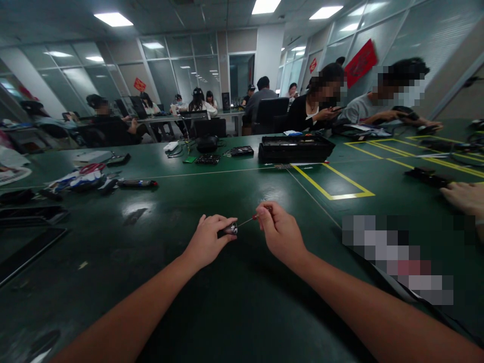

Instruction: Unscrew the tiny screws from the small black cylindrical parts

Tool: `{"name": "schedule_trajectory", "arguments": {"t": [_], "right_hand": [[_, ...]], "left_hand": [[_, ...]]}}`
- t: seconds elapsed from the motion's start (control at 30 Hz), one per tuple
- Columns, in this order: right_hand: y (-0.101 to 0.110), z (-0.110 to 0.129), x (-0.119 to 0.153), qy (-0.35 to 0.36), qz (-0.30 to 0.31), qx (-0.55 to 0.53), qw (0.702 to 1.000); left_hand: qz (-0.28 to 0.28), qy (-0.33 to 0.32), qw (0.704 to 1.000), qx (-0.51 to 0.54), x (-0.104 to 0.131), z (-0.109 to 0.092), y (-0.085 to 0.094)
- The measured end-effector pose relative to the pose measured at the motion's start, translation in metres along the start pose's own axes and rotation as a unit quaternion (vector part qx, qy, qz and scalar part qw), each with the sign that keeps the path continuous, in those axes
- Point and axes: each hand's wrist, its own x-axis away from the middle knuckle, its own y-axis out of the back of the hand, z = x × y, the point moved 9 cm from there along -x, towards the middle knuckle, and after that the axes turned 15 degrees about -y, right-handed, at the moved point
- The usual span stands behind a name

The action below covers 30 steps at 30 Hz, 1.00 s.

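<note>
My left hand [209, 238] is closed round a small dark cylindrical part [231, 229] with a shiny metal end, which faces right. Its far end is hidden in my palm. In my right hand [280, 229] I grip a screwdriver [248, 220] by its red and dark handle, mostly covered by my fingers. The thin shaft points left, and its tip is at or very near the metal end of the part; whether they touch I cannot tell. Both hands are just above the green table [234, 297].
A long black case [297, 149] stands at the back, beside small circuit boards [207, 159]. A dark pen-shaped tool [137, 184] and cluttered gloves [85, 179] lie left. Dark flat panels [28, 252] sit at the left edge. Another person's hand [465, 197] rests at the right.
</note>
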Motion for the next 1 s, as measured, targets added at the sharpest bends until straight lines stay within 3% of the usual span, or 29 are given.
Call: {"name": "schedule_trajectory", "arguments": {"t": [0.13,0.3,0.77,1.0], "right_hand": [[0.006,0.000,-0.001,-0.001,-0.022,-0.004,1.000],[0.003,0.000,0.000,0.006,-0.001,-0.043,0.999],[0.006,0.004,0.000,0.025,-0.017,-0.008,0.999],[-0.008,0.006,0.005,0.041,0.052,-0.039,0.997]], "left_hand": [[-0.007,0.000,1.000,0.004,0.000,0.001,0.000],[-0.006,-0.003,1.000,0.003,-0.001,0.001,-0.001],[-0.018,0.000,1.000,-0.012,-0.001,-0.001,0.004],[-0.016,-0.009,1.000,-0.009,0.000,-0.001,0.002]]}}
